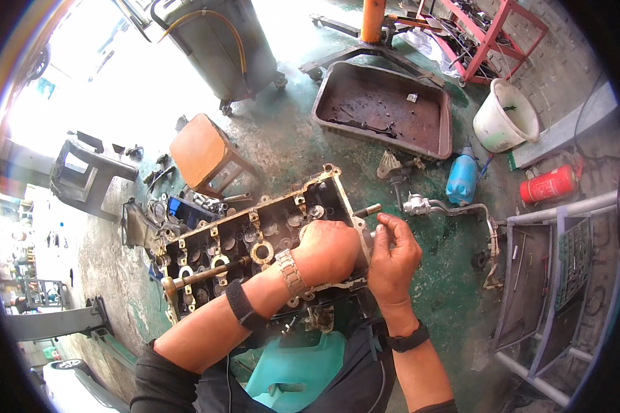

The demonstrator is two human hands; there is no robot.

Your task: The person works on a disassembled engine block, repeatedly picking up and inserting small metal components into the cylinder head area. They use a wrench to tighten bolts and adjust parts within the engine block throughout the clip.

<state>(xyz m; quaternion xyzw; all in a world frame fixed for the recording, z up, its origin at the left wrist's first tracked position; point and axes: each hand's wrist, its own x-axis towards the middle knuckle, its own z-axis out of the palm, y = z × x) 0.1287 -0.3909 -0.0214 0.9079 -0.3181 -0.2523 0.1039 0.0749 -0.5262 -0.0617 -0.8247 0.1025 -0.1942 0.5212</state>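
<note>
An engine cylinder head (265,210) lies at a slant in front of me, its open side up, showing round valve parts and bearing seats. My left hand (328,251) is closed in a fist over its right part; anything inside the fist is hidden. At the right end, my right hand (395,261) has its thumb and forefinger bent together close to the casting's edge; what they pinch, if anything, is unclear. Just above those fingers a short metal rod (367,210) juts out. A long-handled ratchet wrench (207,272) rests across the left part of the cylinder head.
A teal plastic stool (296,372) is below. Beyond stand an orange-topped stool (203,148), a brown tub (386,103), a wheeled grey bin (217,48) and a white bucket (504,117). To the right are a blue bottle (461,177), a red extinguisher (548,184) and a metal rack (530,275).
</note>
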